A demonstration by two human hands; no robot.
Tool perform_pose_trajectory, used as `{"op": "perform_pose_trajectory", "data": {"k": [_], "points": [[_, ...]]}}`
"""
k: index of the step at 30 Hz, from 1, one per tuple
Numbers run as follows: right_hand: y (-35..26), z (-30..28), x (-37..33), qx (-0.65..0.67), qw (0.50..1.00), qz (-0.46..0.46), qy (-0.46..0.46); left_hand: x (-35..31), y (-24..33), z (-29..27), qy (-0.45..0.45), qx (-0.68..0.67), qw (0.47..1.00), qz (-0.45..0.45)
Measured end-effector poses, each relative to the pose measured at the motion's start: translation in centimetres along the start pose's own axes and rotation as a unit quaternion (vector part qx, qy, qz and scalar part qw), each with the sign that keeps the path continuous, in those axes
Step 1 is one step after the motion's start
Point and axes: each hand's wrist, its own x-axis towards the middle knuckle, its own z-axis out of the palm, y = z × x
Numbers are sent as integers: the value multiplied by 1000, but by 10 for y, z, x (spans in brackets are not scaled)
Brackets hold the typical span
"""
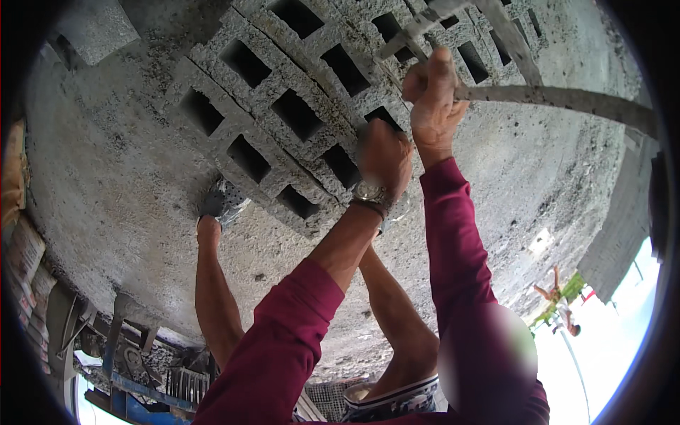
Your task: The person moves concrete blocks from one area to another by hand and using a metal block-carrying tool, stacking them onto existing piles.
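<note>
Rows of grey hollow concrete blocks (312, 85) stand close together on the ground, their dark openings facing up. My right hand (437, 106) is closed around a rough grey bar, part of a frame (567, 98) that reaches over the far right blocks and out to the right. Beside it, lower and to the left, my left hand (384, 152) is a closed fist above the blocks' right edge. A wristwatch (370, 191) sits on that wrist. Whatever the left fingers hold is hidden beneath the fist. Both forearms wear dark red sleeves.
Rough concrete ground (120, 184) surrounds the blocks. A separate grey block (99, 32) lies at the far left. My shoe (225, 202) stands close to the blocks' near left corner. Blue and rusty machinery (142, 393) is at the lower left. Another person (567, 315) appears at the right.
</note>
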Motion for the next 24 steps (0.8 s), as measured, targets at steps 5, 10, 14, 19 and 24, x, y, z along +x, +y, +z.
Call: {"op": "perform_pose_trajectory", "data": {"k": [5, 10, 14, 19, 24], "points": [[-33, 8, 5, 35, 995, 45, 83, -2, -3, -4, -72, 1, 997, -22], [-137, -20, 37, 251, 943, -190, -109, -1, 0, -7, -37, 2, 999, -40], [-24, 7, 37, -60, 968, -242, 8, 1, -2, -6, -53, -4, 998, -22], [-24, 29, 23, 30, 998, 0, 50, -3, 1, -1, -44, -7, 999, -13], [-111, 13, 48, 196, 963, -180, -43, -2, -1, -6, -46, 3, 999, -25]]}}
